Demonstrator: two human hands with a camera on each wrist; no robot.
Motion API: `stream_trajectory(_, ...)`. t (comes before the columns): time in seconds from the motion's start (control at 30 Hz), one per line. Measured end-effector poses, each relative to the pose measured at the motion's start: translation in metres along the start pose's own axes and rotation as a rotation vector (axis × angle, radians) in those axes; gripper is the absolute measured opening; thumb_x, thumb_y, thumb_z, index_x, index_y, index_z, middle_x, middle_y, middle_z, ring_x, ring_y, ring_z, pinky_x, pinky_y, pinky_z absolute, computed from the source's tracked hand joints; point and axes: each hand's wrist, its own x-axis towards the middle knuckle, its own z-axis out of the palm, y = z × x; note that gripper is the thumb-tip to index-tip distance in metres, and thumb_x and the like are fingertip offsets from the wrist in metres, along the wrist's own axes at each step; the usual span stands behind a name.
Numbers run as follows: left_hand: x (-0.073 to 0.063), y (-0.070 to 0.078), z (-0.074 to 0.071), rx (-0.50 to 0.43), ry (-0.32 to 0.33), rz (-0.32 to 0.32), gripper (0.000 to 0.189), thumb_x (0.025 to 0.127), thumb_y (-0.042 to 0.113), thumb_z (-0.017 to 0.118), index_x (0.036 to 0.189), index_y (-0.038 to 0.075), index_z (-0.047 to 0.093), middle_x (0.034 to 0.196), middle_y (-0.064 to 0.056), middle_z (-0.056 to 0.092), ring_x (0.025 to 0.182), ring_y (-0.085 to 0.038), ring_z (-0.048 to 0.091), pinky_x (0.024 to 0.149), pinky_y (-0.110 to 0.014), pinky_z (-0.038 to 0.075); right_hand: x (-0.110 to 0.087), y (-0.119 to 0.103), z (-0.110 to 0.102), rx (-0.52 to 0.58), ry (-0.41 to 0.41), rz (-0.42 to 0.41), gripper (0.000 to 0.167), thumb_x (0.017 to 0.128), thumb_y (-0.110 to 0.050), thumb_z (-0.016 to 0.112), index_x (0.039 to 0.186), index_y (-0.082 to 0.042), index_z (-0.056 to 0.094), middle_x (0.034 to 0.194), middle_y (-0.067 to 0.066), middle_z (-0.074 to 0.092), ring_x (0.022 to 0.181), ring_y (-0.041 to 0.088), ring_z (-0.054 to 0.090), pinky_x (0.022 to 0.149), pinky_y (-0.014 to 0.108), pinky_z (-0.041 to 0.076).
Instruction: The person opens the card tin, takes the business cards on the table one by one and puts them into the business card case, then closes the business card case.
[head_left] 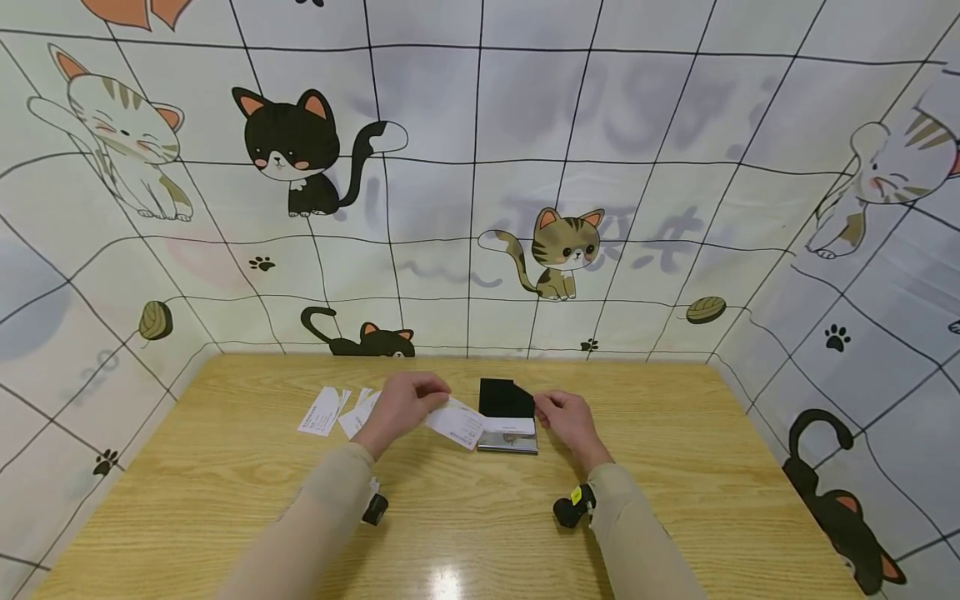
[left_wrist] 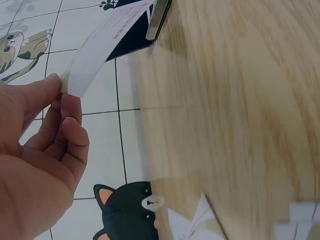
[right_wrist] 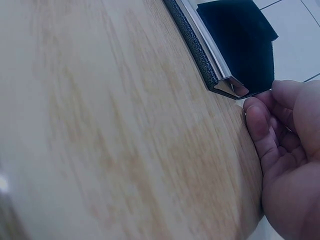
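My left hand (head_left: pixel 405 408) pinches a white printed card (head_left: pixel 456 423) by one end between thumb and fingers. The far end of the card reaches the left side of an opened business card case (head_left: pixel 504 398). That case has a black lid laid back and a shiny metal tray (head_left: pixel 508 443), with a white card (head_left: pixel 508 425) showing in it. At the case's right edge my right hand (head_left: pixel 568 421) pinches the black lid near its hinge. In the right wrist view, the fingertips (right_wrist: pixel 257 120) sit at the corner of the case.
Several white cards (head_left: pixel 324 412) lie spread on the wooden table (head_left: pixel 645 492) to the left, some behind my left hand. A wall covering (head_left: pixel 435 200) printed with cats and grid lines rises behind the table and on both sides. Black cameras are worn on both wrists.
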Motion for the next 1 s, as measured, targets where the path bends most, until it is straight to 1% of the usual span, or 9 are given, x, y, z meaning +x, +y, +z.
stream_trajectory(0.2, 0.006, 0.002, 0.019, -0.045, 0.038, -0.006, 0.005, 0.094, 0.007, 0.075, 0.097, 0.007, 0.079, 0.091, 0.000, 0.075, 0.081, -0.012, 0.063, 0.075, -0.032, 0.052, 0.000, 0.000, 0.000, -0.006, 0.002, -0.009, 0.027, 0.105, -0.024, 0.062, 0.093, -0.003, 0.073, 0.081, 0.005, 0.066, 0.074, 0.017, 0.058, 0.072, 0.029, 0.047)
stream_trajectory(0.37, 0.011, 0.001, 0.033, -0.039, 0.108, -0.007, 0.004, 0.093, 0.005, 0.075, 0.095, 0.006, 0.079, 0.089, -0.002, 0.076, 0.080, -0.014, 0.065, 0.076, -0.033, 0.053, 0.000, -0.001, 0.001, -0.012, 0.007, -0.023, 0.027, 0.105, -0.023, 0.062, 0.090, -0.003, 0.073, 0.078, 0.005, 0.066, 0.072, 0.017, 0.058, 0.072, 0.029, 0.047)
stream_trajectory(0.47, 0.013, 0.003, 0.040, -0.037, 0.138, -0.013, 0.004, 0.093, 0.006, 0.076, 0.095, 0.006, 0.079, 0.088, -0.003, 0.076, 0.080, -0.015, 0.064, 0.075, -0.034, 0.052, 0.000, -0.001, 0.001, -0.012, 0.010, -0.018, 0.027, 0.105, -0.023, 0.062, 0.090, -0.003, 0.073, 0.078, 0.005, 0.066, 0.072, 0.017, 0.058, 0.072, 0.029, 0.047)
stream_trajectory(0.63, 0.016, 0.007, 0.049, -0.033, 0.160, -0.017, 0.004, 0.093, 0.005, 0.076, 0.094, 0.006, 0.079, 0.088, -0.005, 0.075, 0.079, -0.016, 0.062, 0.074, -0.033, 0.051, 0.000, -0.001, 0.001, -0.008, 0.008, -0.011, 0.028, 0.105, -0.023, 0.062, 0.090, -0.002, 0.073, 0.077, 0.003, 0.066, 0.072, 0.016, 0.058, 0.072, 0.029, 0.047)
stream_trajectory(0.8, 0.019, 0.008, 0.060, -0.038, 0.181, -0.040, 0.004, 0.093, 0.006, 0.076, 0.095, 0.006, 0.079, 0.088, -0.005, 0.075, 0.078, -0.015, 0.061, 0.073, -0.032, 0.050, 0.000, -0.002, 0.001, -0.004, 0.003, -0.007, 0.028, 0.105, -0.024, 0.062, 0.090, -0.002, 0.073, 0.076, 0.002, 0.065, 0.071, 0.016, 0.059, 0.072, 0.029, 0.048)
stream_trajectory(0.9, 0.021, 0.008, 0.067, -0.047, 0.201, -0.044, 0.004, 0.092, 0.006, 0.076, 0.095, 0.005, 0.079, 0.087, -0.006, 0.074, 0.077, -0.016, 0.060, 0.072, -0.031, 0.049, 0.000, -0.002, 0.000, -0.004, 0.005, -0.011, 0.028, 0.105, -0.023, 0.062, 0.090, -0.002, 0.073, 0.076, 0.004, 0.066, 0.071, 0.016, 0.059, 0.071, 0.028, 0.048)
stream_trajectory(1.0, 0.022, 0.010, 0.073, -0.066, 0.215, -0.065, 0.004, 0.092, 0.007, 0.076, 0.095, 0.006, 0.079, 0.089, -0.006, 0.075, 0.077, -0.015, 0.060, 0.072, -0.031, 0.049, 0.000, -0.001, 0.000, 0.005, 0.002, -0.016, 0.027, 0.105, -0.021, 0.062, 0.091, -0.001, 0.074, 0.078, 0.005, 0.067, 0.071, 0.015, 0.060, 0.070, 0.028, 0.049)
